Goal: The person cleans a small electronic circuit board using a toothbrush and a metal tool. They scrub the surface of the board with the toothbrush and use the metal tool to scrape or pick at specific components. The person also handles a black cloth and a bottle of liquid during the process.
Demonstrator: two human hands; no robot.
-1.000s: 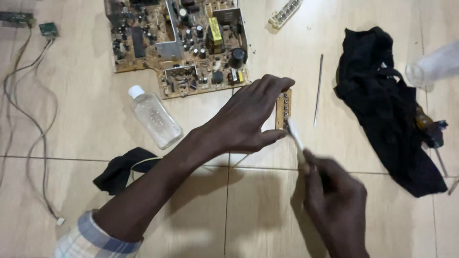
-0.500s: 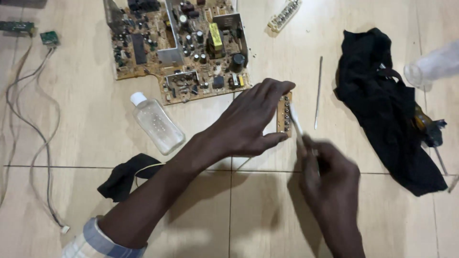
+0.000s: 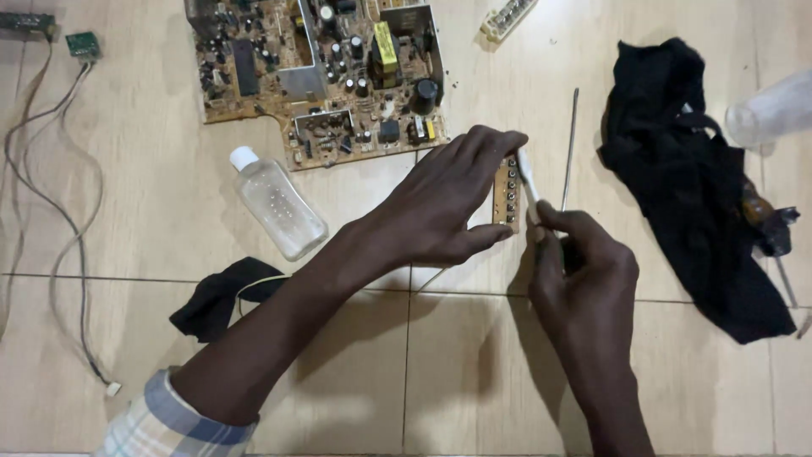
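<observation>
Left hand [image 3: 444,203] pins a small button board [image 3: 507,193] flat on the floor tile [image 3: 152,186], fingers pressed together. Right hand [image 3: 584,271] pinches a white brush [image 3: 526,175], tip touching the board.

Lit warmly and evenly from overhead, moderately bright | soft shadows cast toward the near side under the left hand [image 3: 444,203] and right hand [image 3: 584,271] on the tiled floor [image 3: 152,195] | mild glare on the clear bottle [image 3: 277,206] | slightly soft and compressed throughout | clear plastic object [image 3: 774,108] at far right blurred
</observation>
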